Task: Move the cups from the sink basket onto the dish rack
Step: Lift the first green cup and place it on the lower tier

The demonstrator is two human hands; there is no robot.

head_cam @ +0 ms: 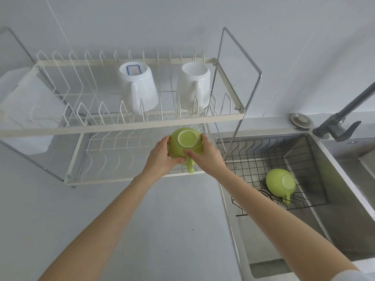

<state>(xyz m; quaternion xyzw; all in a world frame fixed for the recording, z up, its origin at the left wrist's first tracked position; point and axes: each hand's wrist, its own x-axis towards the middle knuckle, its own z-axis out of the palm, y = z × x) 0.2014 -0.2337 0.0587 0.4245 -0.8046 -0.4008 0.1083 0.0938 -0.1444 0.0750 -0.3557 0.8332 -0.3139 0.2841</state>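
A green cup (185,138) is held upside down between both hands, over the right end of the dish rack's lower tier (121,151), its handle pointing toward me. My left hand (162,157) grips its left side and my right hand (207,157) its right side. A second green cup (281,182) lies bottom-up in the black wire sink basket (253,159), handle toward me. Two white mugs (140,88) (193,86) stand upside down on the rack's upper tier (101,122).
The steel sink (334,230) holds the basket at right, with a grey faucet (341,122) behind it. A white cutting board (22,110) leans at the rack's left end. Grey countertop (142,230) lies in front of the rack.
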